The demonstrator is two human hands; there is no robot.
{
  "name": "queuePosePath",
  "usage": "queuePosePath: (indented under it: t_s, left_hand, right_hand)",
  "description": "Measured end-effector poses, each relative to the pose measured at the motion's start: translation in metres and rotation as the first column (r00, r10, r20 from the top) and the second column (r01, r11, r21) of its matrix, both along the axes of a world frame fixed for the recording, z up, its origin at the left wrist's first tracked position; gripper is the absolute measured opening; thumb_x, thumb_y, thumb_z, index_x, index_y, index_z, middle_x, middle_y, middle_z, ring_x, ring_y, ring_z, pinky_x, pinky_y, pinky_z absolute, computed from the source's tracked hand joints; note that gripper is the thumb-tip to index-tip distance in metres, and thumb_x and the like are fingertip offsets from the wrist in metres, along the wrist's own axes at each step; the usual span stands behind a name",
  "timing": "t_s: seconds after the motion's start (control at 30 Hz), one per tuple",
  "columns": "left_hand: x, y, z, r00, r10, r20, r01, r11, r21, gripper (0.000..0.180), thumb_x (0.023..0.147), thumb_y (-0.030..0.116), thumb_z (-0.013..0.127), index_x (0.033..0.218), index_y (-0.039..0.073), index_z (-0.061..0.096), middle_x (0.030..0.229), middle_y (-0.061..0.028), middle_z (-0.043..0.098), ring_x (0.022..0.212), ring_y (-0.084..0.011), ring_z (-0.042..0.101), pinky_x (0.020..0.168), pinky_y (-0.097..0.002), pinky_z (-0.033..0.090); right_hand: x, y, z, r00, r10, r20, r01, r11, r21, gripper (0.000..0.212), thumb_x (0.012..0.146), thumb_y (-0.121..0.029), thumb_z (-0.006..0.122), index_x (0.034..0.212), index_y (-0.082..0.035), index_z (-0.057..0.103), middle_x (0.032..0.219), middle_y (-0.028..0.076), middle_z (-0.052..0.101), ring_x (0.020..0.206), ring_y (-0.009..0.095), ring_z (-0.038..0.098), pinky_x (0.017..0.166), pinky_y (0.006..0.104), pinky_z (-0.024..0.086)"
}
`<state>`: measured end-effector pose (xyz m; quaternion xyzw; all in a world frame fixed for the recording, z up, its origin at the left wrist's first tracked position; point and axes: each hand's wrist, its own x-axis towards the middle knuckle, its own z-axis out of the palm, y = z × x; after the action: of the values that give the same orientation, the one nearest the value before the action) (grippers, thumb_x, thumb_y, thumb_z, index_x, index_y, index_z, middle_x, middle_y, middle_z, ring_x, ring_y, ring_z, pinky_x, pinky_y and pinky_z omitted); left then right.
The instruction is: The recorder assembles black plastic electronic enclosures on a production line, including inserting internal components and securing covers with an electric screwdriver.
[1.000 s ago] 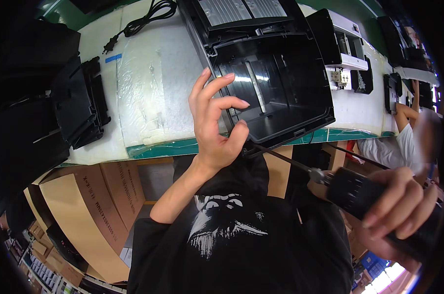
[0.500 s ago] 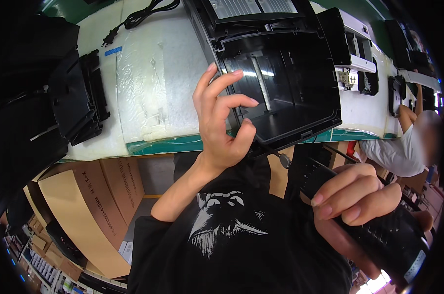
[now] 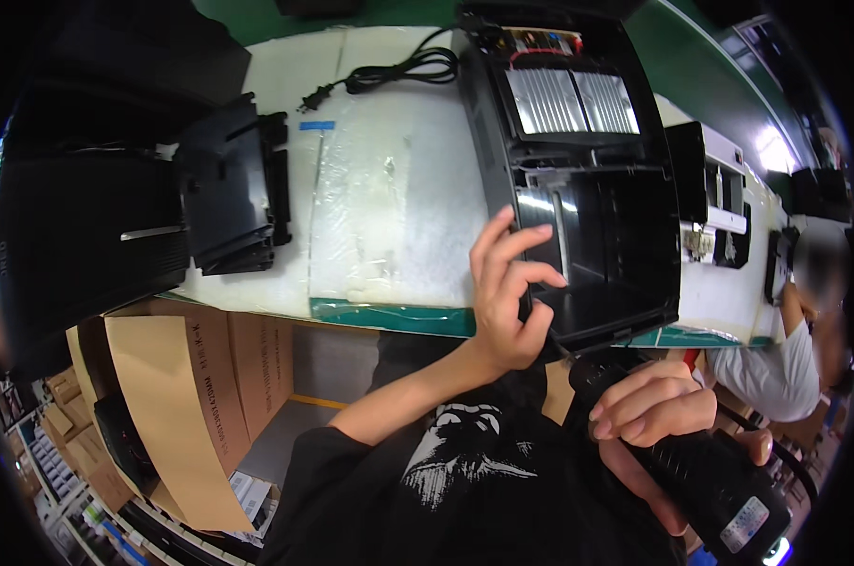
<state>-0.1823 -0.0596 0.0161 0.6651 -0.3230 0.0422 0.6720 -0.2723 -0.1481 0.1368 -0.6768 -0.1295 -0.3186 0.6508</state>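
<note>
A black plastic housing (image 3: 502, 179) lies on the bench with its hollow interior facing up. Ribbed silver metal plates (image 3: 578, 102) and a small circuit board (image 3: 538, 41) sit in its far section. My left hand (image 3: 514, 311) is at the near left corner of the housing, its fingers bent but apart over the wall and nothing held between them. My right hand (image 3: 655, 407) is wrapped around a black electric screwdriver (image 3: 705, 481) with a cable. The tool's front end points toward the near edge of the housing; whether its tip touches there is hard to tell.
A coiled black power cord (image 3: 403, 73) lies behind, left of the housing. Black panels (image 3: 227, 189) stand at the left. White and black parts (image 3: 724, 179) sit to the right. Cardboard boxes (image 3: 163, 406) are below the bench (image 3: 370, 241). Another person (image 3: 771, 377) works at far right.
The view has shifted, revealing more of the housing's far section. My right hand has brought the screwdriver closer to the housing's near edge. My left hand stays at the same corner.
</note>
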Motion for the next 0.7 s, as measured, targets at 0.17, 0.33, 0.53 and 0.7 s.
queuePosePath:
  t_s: [0.17, 0.33, 0.53, 0.7]
  left_hand:
    - [0.001, -0.009, -0.003, 1.0, -0.005, -0.019, 0.005, 1.0, -0.004, 0.024, 0.059, -0.001, 0.045, 0.079, 0.005, 0.056, 0.119, -0.0141, 0.051, 0.126, -0.04, 0.032, 0.104, -0.0469, 0.025]
    - [0.012, 0.017, 0.0, 0.997, 0.074, -0.032, -0.072, 0.995, 0.073, 0.026, 0.057, -0.001, 0.048, 0.081, 0.006, 0.057, 0.12, -0.0126, 0.051, 0.126, -0.0397, 0.031, 0.104, -0.0476, 0.024]
    - [0.005, 0.021, 0.026, 0.99, -0.096, -0.1, 0.097, 0.995, 0.011, 0.029, 0.061, -0.005, 0.051, 0.087, 0.008, 0.054, 0.121, -0.009, 0.051, 0.132, -0.0355, 0.029, 0.107, -0.0446, 0.026]
    - [0.028, 0.047, 0.032, 0.973, -0.168, -0.158, 0.174, 0.985, 0.023, 0.042, 0.066, -0.004, 0.051, 0.107, 0.006, 0.048, 0.132, -0.0141, 0.038, 0.13, -0.0332, 0.032, 0.108, -0.0396, 0.026]
  right_hand:
    - [0.008, -0.008, -0.003, 0.999, 0.036, -0.028, -0.037, 0.999, -0.028, 0.07, 0.074, -0.063, 0.059, 0.094, 0.003, 0.048, 0.063, 0.013, 0.052, 0.046, 0.023, 0.056, 0.041, 0.029, 0.051]
    - [0.022, 0.025, -0.011, 0.994, -0.018, 0.112, -0.008, 0.974, 0.226, 0.066, 0.075, -0.053, 0.066, 0.103, 0.002, 0.045, 0.076, 0.019, 0.06, 0.069, 0.032, 0.062, 0.064, 0.0383, 0.051]
    - [-0.106, -0.111, 0.053, 0.959, 0.265, -0.095, -0.139, 0.739, 0.659, 0.024, 0.083, -0.018, 0.059, 0.098, 0.001, 0.06, 0.088, 0.017, 0.06, 0.08, 0.033, 0.058, 0.072, 0.0437, 0.046]
    - [-0.108, -0.221, -0.039, 0.945, -0.147, -0.293, 0.274, 0.845, 0.459, 0.027, 0.083, -0.02, 0.059, 0.099, 0.002, 0.06, 0.09, 0.019, 0.06, 0.081, 0.035, 0.058, 0.073, 0.0436, 0.046]
